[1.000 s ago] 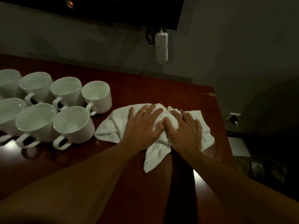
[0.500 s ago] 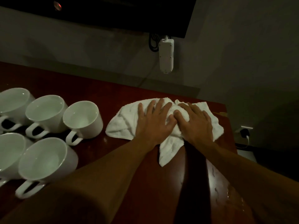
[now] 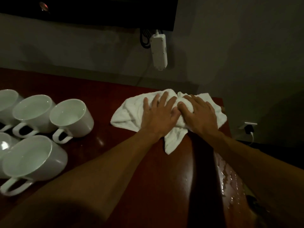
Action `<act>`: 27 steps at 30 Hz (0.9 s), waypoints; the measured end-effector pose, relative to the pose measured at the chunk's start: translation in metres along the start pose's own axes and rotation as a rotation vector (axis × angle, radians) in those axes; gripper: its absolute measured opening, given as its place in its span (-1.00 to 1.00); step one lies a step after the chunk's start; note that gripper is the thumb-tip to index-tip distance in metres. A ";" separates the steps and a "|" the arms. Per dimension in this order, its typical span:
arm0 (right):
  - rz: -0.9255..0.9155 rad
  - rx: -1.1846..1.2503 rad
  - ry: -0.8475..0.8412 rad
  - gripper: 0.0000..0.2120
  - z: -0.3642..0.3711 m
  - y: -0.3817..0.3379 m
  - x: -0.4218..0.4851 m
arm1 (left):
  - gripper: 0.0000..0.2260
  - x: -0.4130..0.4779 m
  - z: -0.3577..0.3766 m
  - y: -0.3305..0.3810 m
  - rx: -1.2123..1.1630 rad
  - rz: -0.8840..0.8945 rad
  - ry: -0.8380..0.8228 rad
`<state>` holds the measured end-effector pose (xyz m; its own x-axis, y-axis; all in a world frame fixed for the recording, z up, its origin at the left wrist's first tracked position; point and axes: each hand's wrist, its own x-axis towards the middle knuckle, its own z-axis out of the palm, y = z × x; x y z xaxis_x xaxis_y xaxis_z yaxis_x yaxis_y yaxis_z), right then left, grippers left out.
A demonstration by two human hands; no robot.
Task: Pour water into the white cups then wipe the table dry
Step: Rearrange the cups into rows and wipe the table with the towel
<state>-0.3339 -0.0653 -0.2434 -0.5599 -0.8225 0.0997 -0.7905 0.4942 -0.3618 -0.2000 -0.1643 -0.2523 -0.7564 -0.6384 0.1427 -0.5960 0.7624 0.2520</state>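
Note:
A crumpled white towel [image 3: 130,112] lies near the far right corner of the dark red table [image 3: 102,96]. My left hand [image 3: 158,117] and my right hand [image 3: 200,116] press flat on it side by side, fingers spread and pointing away from me. Several white cups [image 3: 70,116] holding water stand in a group at the left, handles toward me. Spilled water [image 3: 230,176] glistens on the table along its right edge, under my right forearm.
A white power strip [image 3: 159,51] hangs on the wall behind the table, below a dark screen [image 3: 98,12]. The table's right edge runs just beyond the towel. A plug sits in a wall socket [image 3: 249,127] low at the right.
Both hands have pushed the towel away from me and to the right, toward the table's far corner. The wet patch near the right edge has come into sight.

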 end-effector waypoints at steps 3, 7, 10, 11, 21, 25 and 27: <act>0.060 0.054 0.058 -0.23 -0.006 0.009 -0.028 | -0.51 -0.012 0.000 0.011 -0.002 0.061 -0.022; 0.092 0.077 0.121 -0.30 -0.010 0.012 -0.069 | -0.51 -0.041 -0.001 0.023 -0.012 0.113 -0.018; 0.104 0.080 0.138 -0.32 -0.012 0.013 -0.101 | -0.51 -0.069 -0.002 0.031 -0.010 0.131 -0.017; 0.106 0.077 0.144 -0.32 -0.012 0.011 -0.113 | -0.51 -0.080 -0.003 0.034 -0.010 0.142 -0.015; 0.210 0.032 0.152 -0.32 -0.019 -0.035 -0.259 | -0.41 -0.214 -0.028 0.040 0.008 0.263 -0.048; 0.254 -0.002 0.132 -0.27 -0.010 -0.070 -0.313 | -0.42 -0.276 -0.042 0.024 0.005 0.267 -0.047; 0.268 -0.020 0.137 -0.27 -0.003 -0.091 -0.336 | -0.40 -0.303 -0.049 0.011 0.017 0.272 -0.059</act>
<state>-0.0743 0.1669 -0.2412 -0.7763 -0.6174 0.1274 -0.6141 0.6949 -0.3741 0.0358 0.0328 -0.2461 -0.9033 -0.4032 0.1463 -0.3731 0.9069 0.1959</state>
